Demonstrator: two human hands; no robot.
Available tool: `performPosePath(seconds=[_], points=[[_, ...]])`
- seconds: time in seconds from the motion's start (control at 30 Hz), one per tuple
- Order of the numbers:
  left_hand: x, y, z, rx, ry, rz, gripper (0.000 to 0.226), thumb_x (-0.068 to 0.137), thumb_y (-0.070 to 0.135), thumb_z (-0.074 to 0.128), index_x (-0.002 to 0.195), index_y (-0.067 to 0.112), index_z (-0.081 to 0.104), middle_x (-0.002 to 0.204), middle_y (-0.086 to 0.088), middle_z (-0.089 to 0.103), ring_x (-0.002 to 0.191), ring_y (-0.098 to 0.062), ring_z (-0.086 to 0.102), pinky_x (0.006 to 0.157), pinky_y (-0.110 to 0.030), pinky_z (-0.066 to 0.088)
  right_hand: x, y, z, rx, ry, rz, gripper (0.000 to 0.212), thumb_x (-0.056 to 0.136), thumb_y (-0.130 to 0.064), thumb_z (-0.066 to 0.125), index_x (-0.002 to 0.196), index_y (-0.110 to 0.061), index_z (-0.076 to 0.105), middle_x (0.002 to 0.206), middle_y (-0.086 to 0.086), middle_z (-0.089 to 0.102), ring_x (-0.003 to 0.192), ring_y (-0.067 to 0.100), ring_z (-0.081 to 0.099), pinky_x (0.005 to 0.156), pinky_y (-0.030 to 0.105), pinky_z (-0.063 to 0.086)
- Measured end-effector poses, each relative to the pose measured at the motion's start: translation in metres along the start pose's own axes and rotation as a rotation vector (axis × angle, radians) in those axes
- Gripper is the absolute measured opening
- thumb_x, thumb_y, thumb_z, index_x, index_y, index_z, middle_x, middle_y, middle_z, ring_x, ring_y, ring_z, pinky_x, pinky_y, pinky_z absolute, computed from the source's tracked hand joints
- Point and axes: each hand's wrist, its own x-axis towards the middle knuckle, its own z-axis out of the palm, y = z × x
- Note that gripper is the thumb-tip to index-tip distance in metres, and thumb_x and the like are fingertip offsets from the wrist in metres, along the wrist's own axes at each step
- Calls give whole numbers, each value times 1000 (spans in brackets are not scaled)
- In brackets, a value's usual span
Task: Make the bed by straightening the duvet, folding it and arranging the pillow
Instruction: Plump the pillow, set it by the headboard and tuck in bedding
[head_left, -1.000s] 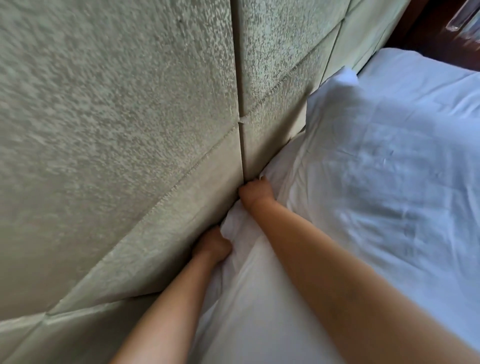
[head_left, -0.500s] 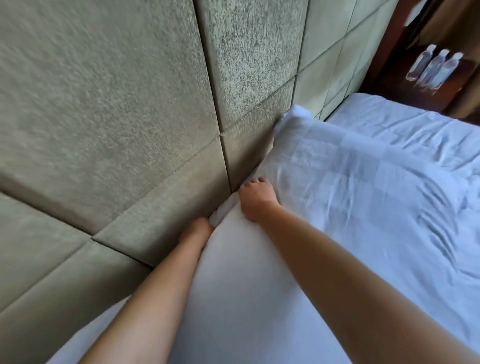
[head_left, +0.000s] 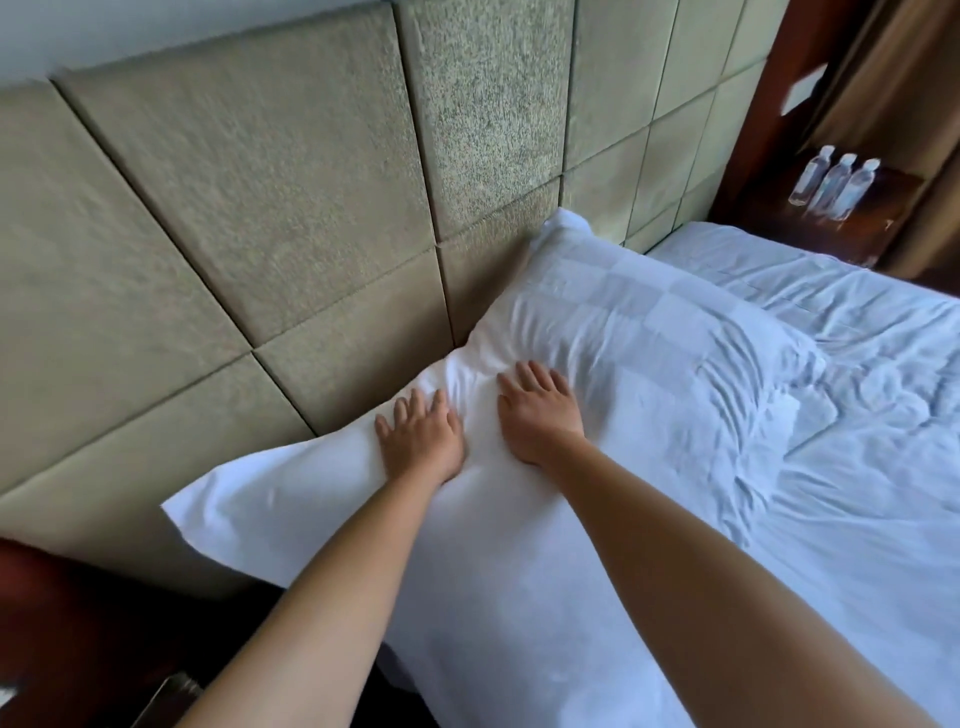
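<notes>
Padded headboard (head_left: 291, 218) in olive-beige square panels filling the upper left and centre of the frame; dark wooden nightstand (head_left: 852, 218) at upper right with three water bottles (head_left: 831, 184) standing side by side. White bed (head_left: 857, 571) spreading across the right and lower part of the frame, sheet wrinkled.

Near pillow (head_left: 467, 561), plain white, lying from lower centre up toward the headboard, one corner jutting left past the mattress edge. Second pillow (head_left: 639, 338), with a faint checked weave, just beyond it at centre right, its far corner touching the headboard. Duvet (head_left: 883, 374) rumpled at far right, apparently not yet straightened, though hard to separate from the sheet.

Left hand (head_left: 423, 439) flat on the near pillow's upper end, fingers straight and spread, pressing, grasping nothing. Right hand (head_left: 540, 410) just beside it, likewise flat with fingers extended, resting about where the two pillows meet.

Step in hand, judging by the pose: arranging the pillows, patting and smoothing them against the headboard. Next move likely calling for a sweep outward with both palms to flatten the creases, a nudge to bring the overhanging corner back over the mattress, then attention to the crumpled bedding at right.
</notes>
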Motion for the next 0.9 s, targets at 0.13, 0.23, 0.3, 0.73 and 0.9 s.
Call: performPosePath(seconds=[0.13, 0.23, 0.3, 0.73, 0.9], points=[[-19, 8, 0, -8, -59, -19, 53, 101, 42, 7, 153, 29, 7, 161, -1, -3, 148, -23, -4, 117, -53, -2, -31, 30, -1, 80, 134, 263, 53, 100, -38, 20, 152, -27, 19, 162, 3, 6, 149, 17, -1, 120, 39, -6], [-30, 11, 15, 27, -37, -8, 54, 100, 45, 5, 152, 32, -2, 161, 0, -9, 148, -23, -9, 116, -54, -7, -44, 37, 13, 65, 122, 315, 57, 99, -42, 21, 153, -29, 10, 162, 2, -2, 148, 16, -6, 119, 41, -9], [-29, 2, 31, 32, 7, -20, 54, 99, 47, 4, 151, 35, -7, 161, 1, -11, 148, -22, -9, 116, -55, -8, -42, 33, 23, 72, 98, 296, 58, 99, -44, 20, 154, -30, 5, 162, 2, -7, 148, 16, -10, 119, 41, -11], [80, -32, 92, 100, 5, -59, 54, 97, 51, 2, 147, 43, -16, 160, -9, -9, 148, -26, -6, 114, -59, -7, 40, 11, 89, 42, -6, 339, 64, 98, -47, 22, 153, -29, -6, 159, 2, -20, 146, 17, -20, 115, 39, -19], [55, -23, 82, 151, -36, -56, 55, 97, 52, 1, 148, 41, -15, 160, -8, -8, 148, -26, -5, 114, -58, -5, 10, 17, 78, 53, -4, 295, 61, 100, -45, 20, 153, -27, -4, 160, 4, -18, 146, 18, -20, 115, 38, -19]])
